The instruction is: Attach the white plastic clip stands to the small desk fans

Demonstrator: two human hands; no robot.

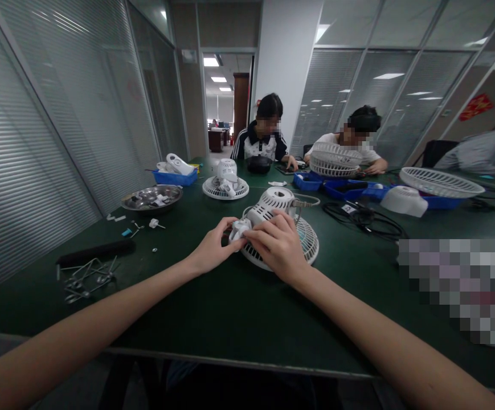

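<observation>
In front of me a white electric fan (273, 208) rests face down on its round grille (311, 242), motor housing upward. My left hand (213, 245) grips a small white plastic fan part (239, 228) at the housing's left side, thumb below and fingers above. My right hand (279, 242) reaches across the grille, its thumb and fingertips pinched at the same part. The fingers hide where the part meets the housing. A cord loops out behind the motor.
Left are bent metal rods (89, 279), a black bar (95, 250) and a steel bowl (152, 199) of small parts. Beyond stand another fan (225, 179) and a blue bin (175, 177). Black cables (362, 219) lie right, near a white cover (404, 201). Several people sit across the table.
</observation>
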